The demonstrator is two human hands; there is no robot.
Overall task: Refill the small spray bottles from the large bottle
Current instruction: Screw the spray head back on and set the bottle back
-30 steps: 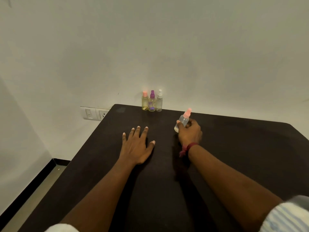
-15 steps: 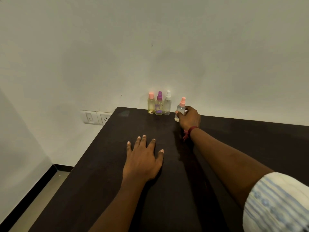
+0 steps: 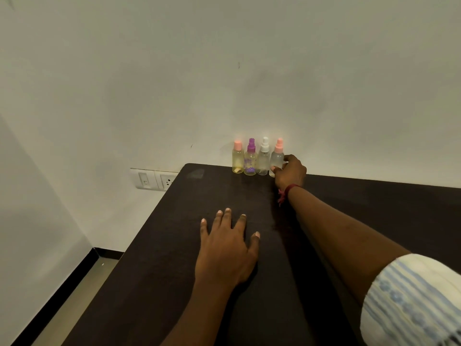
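A: Status of the right hand [image 3: 290,172] is to be recorded.

B: Its grip is seen closed around the lower body of the clear bottle with the pink cap [image 3: 277,158], which is stood upright on the worktop [image 3: 374,208] at the back edge, against the wall [image 3: 224,71].

A: And what is found beside that grip?

B: Immediately to its left, three more small spray bottles are lined up close together: white-capped [image 3: 263,158], then purple-capped [image 3: 250,159], then a yellowish one with a pink cap [image 3: 237,158] farthest off. Well nearer the person than the grip, the left hand [image 3: 225,250] is laid flat, fingers spread, nothing held.

A: Progress?

B: Liquid is visible only in the yellowish bottle; levels in the others cannot be told. No large bottle is in view. The held bottle is judged nearly parked in the row, release not yet made.
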